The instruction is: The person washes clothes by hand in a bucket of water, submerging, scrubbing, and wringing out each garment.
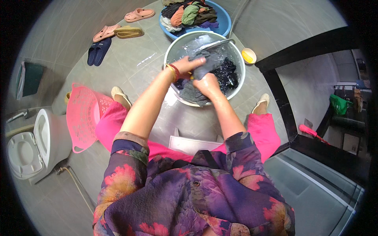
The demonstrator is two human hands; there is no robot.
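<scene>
A wet grey cloth garment (193, 94) hangs between my hands over a pale round tub (167, 59) of water. My left hand (188, 67) grips it from the left, thumb stretched along the fabric. Closed around the same cloth, my right hand (208, 85) sits slightly lower and to the right. Part of the garment rises above my hands, blurred. Dark wet clothes (228, 74) lie in the water to the right. A curved grey-edged piece (214, 44) leans across the tub's far side; its kind is unclear.
Behind the tub stands a blue basin (225, 19) heaped with clothes. A small bowl with something yellow (249, 56) sits at the right. Leftward are a pink basket (80, 118), several slippers (101, 49) and a toilet (47, 129). A low stool (191, 144) is between my legs.
</scene>
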